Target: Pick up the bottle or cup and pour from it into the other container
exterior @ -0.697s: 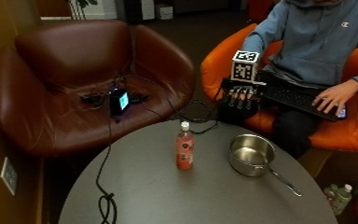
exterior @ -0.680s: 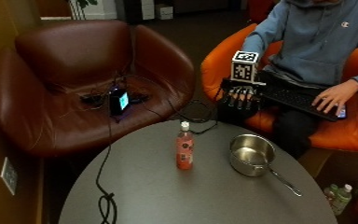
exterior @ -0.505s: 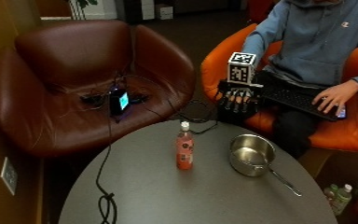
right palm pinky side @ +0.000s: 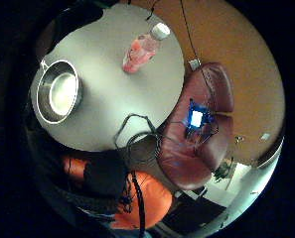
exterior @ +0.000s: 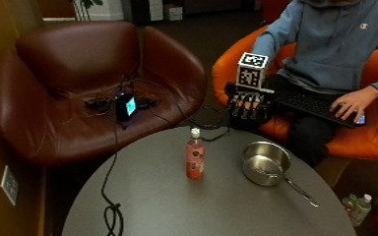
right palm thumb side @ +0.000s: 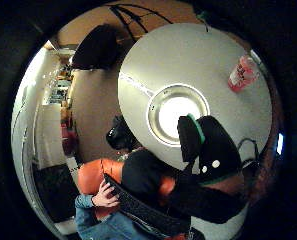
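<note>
Outside view: gloved right hand [exterior: 246, 105] barely shifted, fingers relaxed, empty, hovering at bottle's [exterior: 194, 156] 1 o'clock; pot [exterior: 266, 163] untouched, reach barely begun.

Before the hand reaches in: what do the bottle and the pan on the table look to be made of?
Bottle: likely clear plastic, since pink-red liquid shows through it, with a white cap. Pan: looks like bare metal, probably stainless steel, with a shiny silver bowl and bright rim, plus a thin metal handle.
</note>
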The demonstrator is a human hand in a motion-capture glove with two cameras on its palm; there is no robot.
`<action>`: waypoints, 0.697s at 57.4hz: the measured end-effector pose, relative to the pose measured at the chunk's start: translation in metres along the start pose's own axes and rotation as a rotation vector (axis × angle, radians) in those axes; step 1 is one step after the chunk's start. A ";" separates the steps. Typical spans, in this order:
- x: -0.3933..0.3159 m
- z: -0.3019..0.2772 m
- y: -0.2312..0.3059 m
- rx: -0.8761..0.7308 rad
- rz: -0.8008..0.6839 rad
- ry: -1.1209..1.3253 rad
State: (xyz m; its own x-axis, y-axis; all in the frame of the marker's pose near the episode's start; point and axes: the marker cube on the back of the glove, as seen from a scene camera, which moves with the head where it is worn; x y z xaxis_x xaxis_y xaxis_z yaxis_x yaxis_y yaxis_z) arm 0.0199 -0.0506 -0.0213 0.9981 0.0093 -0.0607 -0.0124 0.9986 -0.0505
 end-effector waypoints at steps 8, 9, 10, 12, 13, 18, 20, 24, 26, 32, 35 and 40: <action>0.007 -0.002 -0.003 -0.009 -0.012 0.015; 0.008 -0.003 -0.003 -0.010 -0.013 0.016; 0.009 -0.003 -0.004 -0.011 -0.016 0.017; 0.011 -0.005 -0.008 -0.006 -0.027 0.019; 0.012 -0.006 -0.010 -0.004 -0.032 0.020; 0.019 -0.009 -0.013 -0.002 -0.042 0.030; 0.023 -0.009 -0.013 -0.002 -0.040 0.033; 0.031 -0.008 -0.011 -0.006 -0.037 0.037; 0.036 -0.009 -0.011 -0.005 -0.036 0.039; 0.051 -0.011 -0.013 0.002 -0.035 0.046; 0.059 -0.011 -0.011 -0.005 -0.023 0.053; 0.070 -0.013 -0.015 -0.004 -0.026 0.059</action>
State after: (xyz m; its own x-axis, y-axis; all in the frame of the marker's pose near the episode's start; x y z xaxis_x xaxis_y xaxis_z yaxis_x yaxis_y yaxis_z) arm 0.0893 -0.0659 -0.0381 0.9928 -0.0199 -0.1184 0.0132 0.9983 -0.0569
